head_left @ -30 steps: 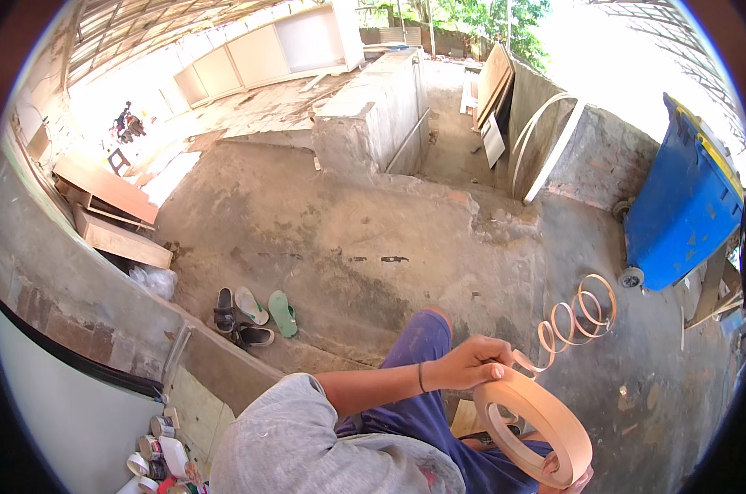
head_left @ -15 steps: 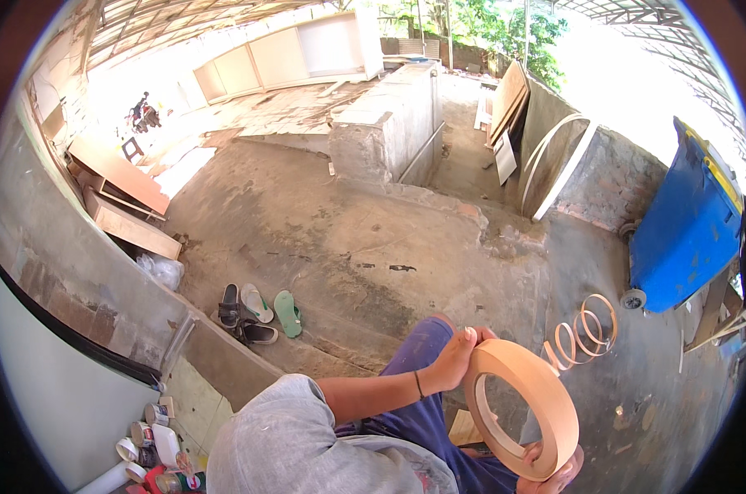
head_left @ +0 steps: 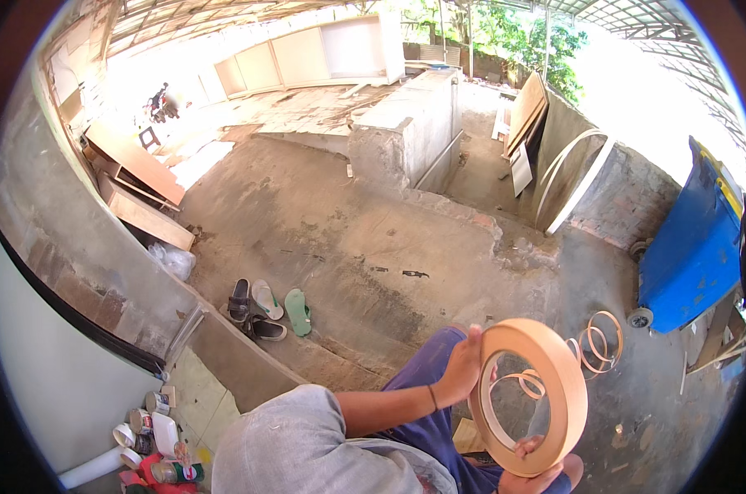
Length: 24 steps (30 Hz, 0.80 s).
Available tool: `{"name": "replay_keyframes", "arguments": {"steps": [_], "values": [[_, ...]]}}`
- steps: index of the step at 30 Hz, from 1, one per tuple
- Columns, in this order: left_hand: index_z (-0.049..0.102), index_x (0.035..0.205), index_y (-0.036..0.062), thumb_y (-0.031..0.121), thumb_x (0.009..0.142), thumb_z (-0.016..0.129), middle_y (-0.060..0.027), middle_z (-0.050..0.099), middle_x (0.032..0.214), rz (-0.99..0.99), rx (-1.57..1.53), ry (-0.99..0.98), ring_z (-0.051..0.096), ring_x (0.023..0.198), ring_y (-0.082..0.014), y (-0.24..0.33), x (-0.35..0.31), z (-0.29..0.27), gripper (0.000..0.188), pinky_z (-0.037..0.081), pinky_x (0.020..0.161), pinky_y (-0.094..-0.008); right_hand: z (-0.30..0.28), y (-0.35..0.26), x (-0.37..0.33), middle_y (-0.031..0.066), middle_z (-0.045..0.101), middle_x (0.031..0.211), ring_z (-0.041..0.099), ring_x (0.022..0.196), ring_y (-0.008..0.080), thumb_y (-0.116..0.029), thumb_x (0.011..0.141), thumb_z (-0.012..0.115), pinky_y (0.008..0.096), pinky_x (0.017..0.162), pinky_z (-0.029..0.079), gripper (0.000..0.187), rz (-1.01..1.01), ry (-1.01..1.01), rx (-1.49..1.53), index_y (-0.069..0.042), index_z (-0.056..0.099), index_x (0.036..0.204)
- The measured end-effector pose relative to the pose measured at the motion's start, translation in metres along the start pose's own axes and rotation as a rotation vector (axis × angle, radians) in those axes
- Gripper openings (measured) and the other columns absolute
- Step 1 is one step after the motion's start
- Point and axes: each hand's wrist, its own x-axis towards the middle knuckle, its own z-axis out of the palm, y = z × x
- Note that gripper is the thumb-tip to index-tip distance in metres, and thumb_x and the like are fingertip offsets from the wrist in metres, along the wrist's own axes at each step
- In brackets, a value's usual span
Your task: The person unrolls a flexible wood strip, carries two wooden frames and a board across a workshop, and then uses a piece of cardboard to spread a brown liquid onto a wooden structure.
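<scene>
A large tan roll of edge-banding strip (head_left: 572, 387) is held up over my lap, its wide hole facing partly toward me. At its upper left rim, my left hand (head_left: 462, 370) is closed with the fingers behind the edge. My right hand (head_left: 533, 479) grips the bottom, with fingers showing inside the ring. A thin loose strip (head_left: 619, 337) hangs in curls just right of the roll, and more curls show through the hole.
Sandals (head_left: 299, 312) lie on the concrete floor ahead. A blue wheeled bin (head_left: 690, 243) stands at right, near a low wall. Jars and bottles (head_left: 165, 435) crowd the lower left. Leaning boards (head_left: 528, 111) and a large pale cabinet (head_left: 303, 64) are farther back.
The roll has turned in my hands, so its hole faces me more and sits slightly higher. Loose curls now show through the hole. The whole view has shifted slightly.
</scene>
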Motion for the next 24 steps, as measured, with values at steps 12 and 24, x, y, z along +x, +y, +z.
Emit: {"name": "replay_keyframes", "arguments": {"steps": [12, 24], "values": [[0.053, 0.072, 0.0049, 0.050, 0.089, 0.039, 0.0002, 0.049, 0.056, 0.452, 0.204, -0.335, 0.045, 0.046, -0.0077, 0.057, 0.036, 0.004, 0.050, 0.036, 0.042, -0.0246, 0.009, -0.030, 0.005, 0.0131, 0.059, 0.071, 0.058, 0.064, 0.0206, -0.040, 0.080, 0.049, 0.0316, 0.060, 0.048, 0.048, 0.378, -0.471, 0.911, 0.007, 0.058, 0.083], [0.053, 0.066, 0.0095, 0.062, 0.065, 0.059, -0.0040, 0.050, 0.057, 1.310, 1.015, -0.685, 0.053, 0.050, -0.0237, 0.106, -0.006, 0.032, 0.053, 0.041, 0.045, -0.0314, -0.035, -0.062, 0.047, 0.0123, 0.059, 0.075, 0.057, 0.065, 0.0181, -0.029, 0.076, 0.061, 0.0282, 0.057, 0.046, 0.036, 0.640, -0.345, 0.738, 0.005, 0.058, 0.086]]}}
